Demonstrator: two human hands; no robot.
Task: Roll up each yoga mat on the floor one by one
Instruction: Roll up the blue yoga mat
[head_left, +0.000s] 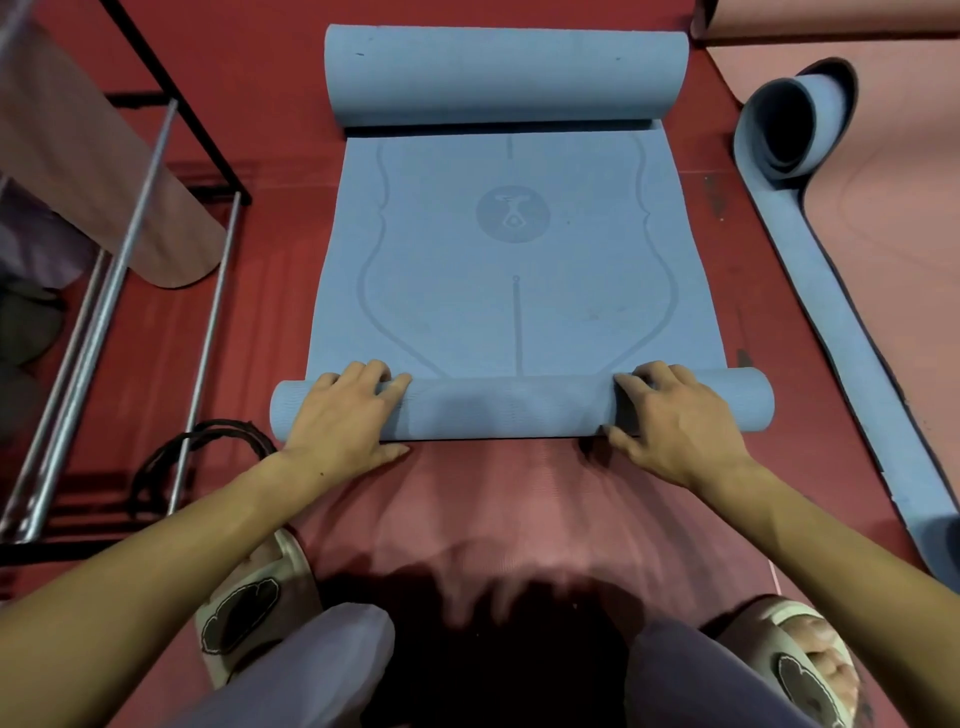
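A blue yoga mat (514, 249) lies flat on the red floor in front of me, with a round logo and line pattern on it. Its near end is rolled into a narrow roll (514, 408). Its far end is curled into a thicker roll (506, 75). My left hand (345, 415) grips the near roll toward its left end, fingers curled over the top. My right hand (675, 421) grips the same roll toward its right end. A pink mat (498, 499) lies under my knees.
At the right lies a pink-and-blue mat (883, 218) with its far end curled up (792, 130). A metal rack (124, 249) stands at the left, holding a rolled pink mat (104, 171). A black strap (202, 441) lies by the rack. My slippered feet are at the bottom.
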